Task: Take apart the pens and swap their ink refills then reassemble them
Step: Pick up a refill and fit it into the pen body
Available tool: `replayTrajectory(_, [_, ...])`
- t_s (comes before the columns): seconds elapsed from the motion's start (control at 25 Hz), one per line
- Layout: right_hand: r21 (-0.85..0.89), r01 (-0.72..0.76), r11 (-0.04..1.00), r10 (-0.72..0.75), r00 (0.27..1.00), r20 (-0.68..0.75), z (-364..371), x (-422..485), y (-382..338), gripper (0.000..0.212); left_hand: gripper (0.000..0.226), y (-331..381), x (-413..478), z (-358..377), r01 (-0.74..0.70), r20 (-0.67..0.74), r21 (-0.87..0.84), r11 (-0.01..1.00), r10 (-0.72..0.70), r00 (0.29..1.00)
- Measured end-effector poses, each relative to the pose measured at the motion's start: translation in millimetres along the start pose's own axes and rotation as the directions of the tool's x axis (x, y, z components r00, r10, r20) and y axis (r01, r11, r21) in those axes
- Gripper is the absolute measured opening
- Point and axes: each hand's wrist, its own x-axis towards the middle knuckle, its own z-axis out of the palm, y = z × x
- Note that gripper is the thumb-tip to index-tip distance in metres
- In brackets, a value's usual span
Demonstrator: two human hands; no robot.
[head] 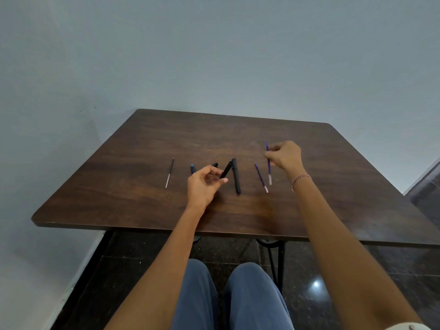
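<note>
Left hand (202, 185) pinches a black pen barrel (227, 169), half hiding a blue-tipped pen part (192, 168); right hand (285, 156) pinches a purple refill (269, 173).

Arms outstretched — left hand (204, 186) grips a black barrel (227, 170), right hand (285, 156) pinches a purple refill (269, 173).

Dark wood-grain bench (147, 148) across mid-frame, corners rounded. Plain grey-blue wall (214, 48) filling the upper half. Dark glossy floor tiles (133, 265) along the bottom, bright glint (316, 284) at lower right. Thin black legs (271, 258), possibly metal, under the bench's near edge.
</note>
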Motion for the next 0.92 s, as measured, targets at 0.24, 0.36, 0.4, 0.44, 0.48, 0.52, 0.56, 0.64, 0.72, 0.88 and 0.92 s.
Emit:
replayTrajectory(0.24, [0.642,0.039,0.766,-0.036,0.999,-0.018,4.5,-24.0,-51.6,0.028,0.026,-1.0,1.2,0.3,0.032,-0.01,0.023,0.999,-0.031,0.999])
replayTrajectory(0.36, [0.665,0.111,0.738,-0.072,0.994,-0.086,8.9,-34.4,-61.3,0.026,0.026,-2.6,1.7,1.5,0.039,-0.01,0.022,0.999,-0.038,0.999])
replayTrajectory(0.4, [0.662,0.137,0.737,-0.085,0.99,-0.11,10.9,-36.8,-62.2,0.026,0.026,-3.1,1.8,1.8,0.036,-0.013,0.022,0.999,-0.035,0.999])
replayTrajectory(0.44, [0.654,0.161,0.739,-0.098,0.986,-0.132,12.9,-38.9,-63.2,0.026,0.026,-3.4,1.9,1.8,0.033,-0.017,0.023,0.999,-0.032,0.999])
replayTrajectory(0.48, [0.646,0.18,0.742,-0.111,0.983,-0.147,14.8,-40.2,-64.3,0.026,0.026,-3.6,1.9,1.9,0.031,-0.021,0.026,0.999,-0.031,0.999])
replayTrajectory(0.52, [0.641,0.193,0.743,-0.122,0.981,-0.154,16.4,-40.6,-65.1,0.026,0.026,-3.6,2.1,2.1,0.031,-0.024,0.029,0.999,-0.031,0.999])
replayTrajectory(0.56, [0.638,0.201,0.743,-0.131,0.979,-0.155,17.7,-40.5,-65.8,0.026,0.026,-3.7,2.3,2.3,0.033,-0.025,0.031,0.999,-0.032,0.999])
replayTrajectory(0.64, [0.621,0.217,0.753,-0.154,0.976,-0.154,20.3,-40.5,-67.2,0.027,0.026,-3.6,2.4,2.3,0.035,-0.029,0.032,0.999,-0.034,0.999])
replayTrajectory(0.72, [0.583,0.239,0.777,-0.186,0.971,-0.151,23.4,-41.8,-66.9,0.027,0.026,-3.6,1.9,1.8,0.035,-0.031,0.036,0.999,-0.034,0.999])
replayTrajectory(0.88, [0.482,0.269,0.834,-0.243,0.963,-0.117,30.6,-48.2,-63.4,0.024,0.026,-4.0,2.0,1.2,0.035,-0.04,0.023,0.999,-0.034,0.999])
replayTrajectory(0.92, [0.444,0.281,0.851,-0.266,0.959,-0.097,32.7,-49.9,-61.5,0.022,0.026,-4.4,2.0,1.2,0.035,-0.045,0.019,0.999,-0.034,0.998])
